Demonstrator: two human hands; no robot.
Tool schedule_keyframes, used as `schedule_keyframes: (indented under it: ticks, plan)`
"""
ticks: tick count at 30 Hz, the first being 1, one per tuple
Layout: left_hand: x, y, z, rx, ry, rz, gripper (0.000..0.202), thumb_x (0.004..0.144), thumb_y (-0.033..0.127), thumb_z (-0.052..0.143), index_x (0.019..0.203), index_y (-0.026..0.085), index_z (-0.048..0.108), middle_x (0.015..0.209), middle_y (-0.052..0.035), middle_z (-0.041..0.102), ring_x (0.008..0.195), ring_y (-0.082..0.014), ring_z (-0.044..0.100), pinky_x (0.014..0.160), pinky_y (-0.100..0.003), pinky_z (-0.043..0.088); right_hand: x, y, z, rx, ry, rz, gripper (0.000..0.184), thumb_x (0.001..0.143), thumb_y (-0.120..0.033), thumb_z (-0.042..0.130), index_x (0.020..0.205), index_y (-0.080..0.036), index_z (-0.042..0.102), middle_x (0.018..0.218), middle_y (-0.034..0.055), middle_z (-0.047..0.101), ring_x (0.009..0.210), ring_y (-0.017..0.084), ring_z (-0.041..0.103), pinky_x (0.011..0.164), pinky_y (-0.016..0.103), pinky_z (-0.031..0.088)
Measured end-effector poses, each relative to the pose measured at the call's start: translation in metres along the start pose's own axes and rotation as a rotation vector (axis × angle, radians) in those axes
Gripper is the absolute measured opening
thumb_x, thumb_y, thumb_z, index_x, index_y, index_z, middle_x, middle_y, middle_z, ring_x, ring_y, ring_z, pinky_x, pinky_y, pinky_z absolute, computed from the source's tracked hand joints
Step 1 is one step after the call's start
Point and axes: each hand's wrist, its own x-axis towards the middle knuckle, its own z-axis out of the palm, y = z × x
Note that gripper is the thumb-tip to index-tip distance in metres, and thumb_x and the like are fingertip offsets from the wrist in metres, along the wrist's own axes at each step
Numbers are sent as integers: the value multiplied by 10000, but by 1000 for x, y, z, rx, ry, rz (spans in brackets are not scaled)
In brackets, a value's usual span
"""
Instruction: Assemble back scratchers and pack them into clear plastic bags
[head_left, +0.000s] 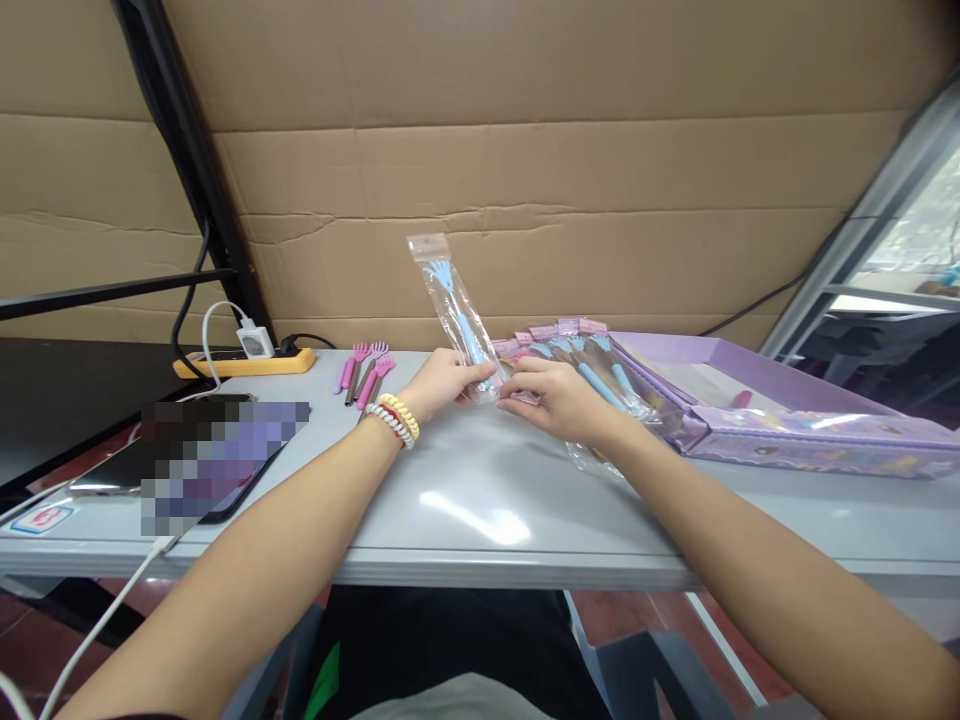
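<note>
My left hand (444, 383) and my right hand (553, 398) meet over the grey table (465, 500), both pinching the lower end of a clear plastic sleeve (454, 305). The sleeve stands tilted up and to the left, with a blue hand-shaped back scratcher inside it. Just behind my right hand lies a row of packed blue scratchers (592, 365) with pink header cards. Several loose pink scratchers (365, 372) rest on the table left of my left hand.
A shallow purple box (787, 425) lies at the right. A phone and a tablet (187, 465) sit at the left, with white cables. A yellow power strip (247, 362) with a white charger lies at the back left. Cardboard lines the wall behind.
</note>
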Motion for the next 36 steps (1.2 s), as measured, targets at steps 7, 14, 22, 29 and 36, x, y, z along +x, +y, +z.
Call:
schedule_keyframes:
  ticks: [7, 14, 22, 29, 36]
  plan:
    - [0, -1, 0, 93, -169, 64, 340, 699, 451, 660, 652, 119, 606, 595, -1, 538, 543, -88, 478, 539, -238, 410, 3, -6, 0, 50, -2, 119, 101, 822, -205, 538, 761, -170, 611, 645, 14, 586, 581, 109, 481, 557, 240, 354]
    - [1, -4, 0, 103, -188, 108, 409, 703, 517, 643, 611, 126, 570, 582, 1, 507, 543, -89, 469, 542, -243, 430, 4, -8, -2, 85, 18, 219, 84, 803, -229, 561, 743, -170, 562, 608, -1, 574, 538, 96, 467, 540, 232, 338]
    - [-5, 2, 4, 41, -207, 65, 462, 756, 573, 559, 658, 122, 589, 624, -30, 549, 563, -102, 503, 564, -260, 440, 3, -8, -2, 72, 18, 234, 142, 800, -247, 548, 688, -175, 499, 592, -8, 556, 525, 90, 440, 532, 229, 325]
    - [-6, -3, 0, 110, -356, 142, 359, 684, 433, 686, 892, 141, 655, 739, -16, 605, 628, -97, 517, 551, -223, 415, 4, -8, -2, 85, 22, 337, 135, 728, -197, 574, 629, -176, 484, 544, -20, 537, 497, 84, 428, 508, 223, 324]
    - [-4, -7, 0, 65, -380, 143, 245, 668, 293, 698, 852, 143, 636, 687, 7, 595, 595, -75, 491, 560, -214, 392, 5, -8, -3, 94, 60, 436, 309, 724, -348, 650, 546, -177, 464, 517, -15, 518, 483, 83, 397, 483, 236, 294]
